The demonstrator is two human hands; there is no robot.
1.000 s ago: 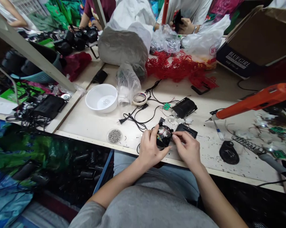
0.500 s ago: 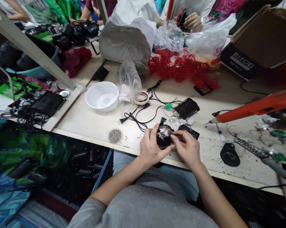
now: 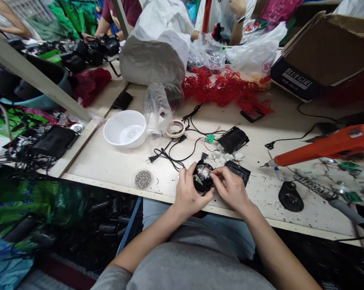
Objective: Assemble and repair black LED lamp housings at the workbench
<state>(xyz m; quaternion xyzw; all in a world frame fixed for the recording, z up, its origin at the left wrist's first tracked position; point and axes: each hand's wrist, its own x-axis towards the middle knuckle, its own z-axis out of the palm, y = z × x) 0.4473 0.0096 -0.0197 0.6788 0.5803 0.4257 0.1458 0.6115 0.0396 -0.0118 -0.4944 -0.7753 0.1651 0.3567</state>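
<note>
Your left hand (image 3: 188,194) grips a round black plastic housing (image 3: 202,182) from its left side, while your right hand (image 3: 231,189) closes on it too, its fingertips (image 3: 215,173) pinching at the open face. The housing sits over the counter (image 3: 94,161), near the front edge, with a flat black cover (image 3: 240,171) just beside your right hand.

Round blk housing (image 3: 203,181) mostly hidden by L hand (image 3: 188,193) & R hand (image 3: 230,188), parts inside too small to tell. Green PCB (image 3: 210,138) markings unreadable. Orange gun-shaped tool (image 3: 329,145) cut off at R edge, co-worker's torso (image 3: 251,6) at top.
</note>
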